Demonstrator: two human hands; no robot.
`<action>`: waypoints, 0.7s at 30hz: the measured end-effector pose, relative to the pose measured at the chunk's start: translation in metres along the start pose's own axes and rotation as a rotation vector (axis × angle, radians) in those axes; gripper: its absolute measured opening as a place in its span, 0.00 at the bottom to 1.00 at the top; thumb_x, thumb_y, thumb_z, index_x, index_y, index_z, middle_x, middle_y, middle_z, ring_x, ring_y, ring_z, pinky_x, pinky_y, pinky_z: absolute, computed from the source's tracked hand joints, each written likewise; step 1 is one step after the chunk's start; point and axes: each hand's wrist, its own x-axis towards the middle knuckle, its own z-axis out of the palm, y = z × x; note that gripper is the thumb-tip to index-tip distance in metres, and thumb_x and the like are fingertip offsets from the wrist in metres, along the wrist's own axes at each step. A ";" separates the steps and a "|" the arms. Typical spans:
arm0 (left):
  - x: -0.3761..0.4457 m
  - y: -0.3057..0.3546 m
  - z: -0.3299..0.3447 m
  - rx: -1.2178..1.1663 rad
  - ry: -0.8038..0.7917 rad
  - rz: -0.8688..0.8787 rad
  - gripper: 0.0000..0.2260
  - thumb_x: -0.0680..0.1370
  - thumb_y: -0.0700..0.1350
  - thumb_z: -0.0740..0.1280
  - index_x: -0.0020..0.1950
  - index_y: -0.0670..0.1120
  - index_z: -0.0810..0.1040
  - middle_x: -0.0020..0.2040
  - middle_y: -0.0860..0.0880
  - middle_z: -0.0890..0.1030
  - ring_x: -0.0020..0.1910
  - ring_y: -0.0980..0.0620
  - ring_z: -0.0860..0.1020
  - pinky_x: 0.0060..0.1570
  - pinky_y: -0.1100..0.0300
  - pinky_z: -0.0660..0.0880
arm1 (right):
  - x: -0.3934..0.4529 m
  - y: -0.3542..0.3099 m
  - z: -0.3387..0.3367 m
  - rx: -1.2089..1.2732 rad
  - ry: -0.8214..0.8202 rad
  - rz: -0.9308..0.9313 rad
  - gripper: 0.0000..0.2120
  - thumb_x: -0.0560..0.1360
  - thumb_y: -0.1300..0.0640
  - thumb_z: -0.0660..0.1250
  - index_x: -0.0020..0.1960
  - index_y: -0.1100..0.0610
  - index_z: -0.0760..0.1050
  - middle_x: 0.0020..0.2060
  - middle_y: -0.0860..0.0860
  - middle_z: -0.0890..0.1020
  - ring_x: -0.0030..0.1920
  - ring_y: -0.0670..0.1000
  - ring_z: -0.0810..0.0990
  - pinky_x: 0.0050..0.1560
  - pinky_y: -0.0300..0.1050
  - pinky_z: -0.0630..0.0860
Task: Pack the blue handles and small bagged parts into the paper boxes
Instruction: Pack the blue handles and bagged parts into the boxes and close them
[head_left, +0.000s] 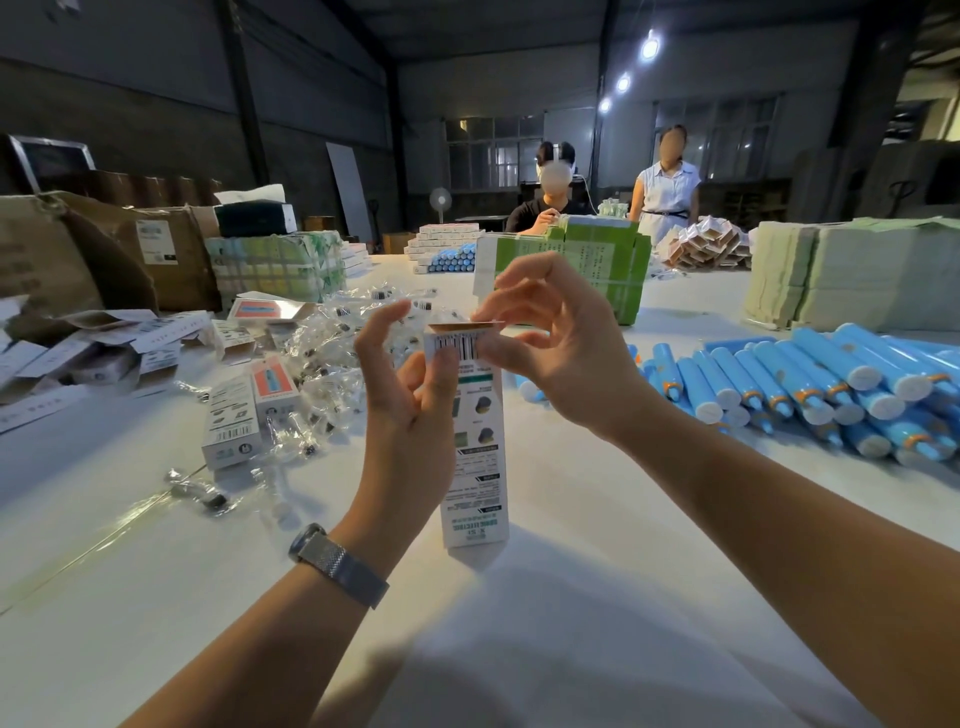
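The left hand (410, 384) grips an upright white printed paper box (475, 452) above the white desk (571, 597). The right hand (556, 338) fingers pinch its open top flap (465, 327). Blue plastic handles (831, 384) lie stacked at right.

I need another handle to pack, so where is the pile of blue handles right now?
In the head view the pile of blue handles lies on the white table at the right, just beyond the right hand, in front of the stacked pale green sheets.
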 end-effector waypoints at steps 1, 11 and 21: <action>0.000 0.000 -0.001 0.006 -0.003 0.000 0.10 0.83 0.43 0.56 0.64 0.50 0.60 0.46 0.56 0.83 0.39 0.56 0.82 0.38 0.64 0.79 | 0.000 0.000 0.000 -0.025 -0.015 0.003 0.16 0.71 0.63 0.75 0.52 0.50 0.73 0.46 0.49 0.83 0.50 0.52 0.81 0.48 0.46 0.81; 0.004 0.001 -0.004 0.032 -0.018 -0.006 0.07 0.80 0.49 0.59 0.56 0.51 0.64 0.40 0.49 0.80 0.38 0.56 0.82 0.34 0.65 0.78 | 0.002 -0.006 -0.001 -0.046 -0.102 0.015 0.05 0.77 0.63 0.68 0.47 0.54 0.80 0.46 0.49 0.81 0.44 0.43 0.78 0.43 0.33 0.72; 0.002 0.004 -0.002 0.054 0.012 0.058 0.05 0.84 0.41 0.54 0.52 0.51 0.65 0.41 0.61 0.80 0.37 0.61 0.80 0.34 0.68 0.76 | 0.005 -0.010 -0.002 -0.098 -0.140 -0.021 0.06 0.74 0.66 0.69 0.47 0.57 0.80 0.45 0.50 0.80 0.48 0.49 0.78 0.47 0.41 0.76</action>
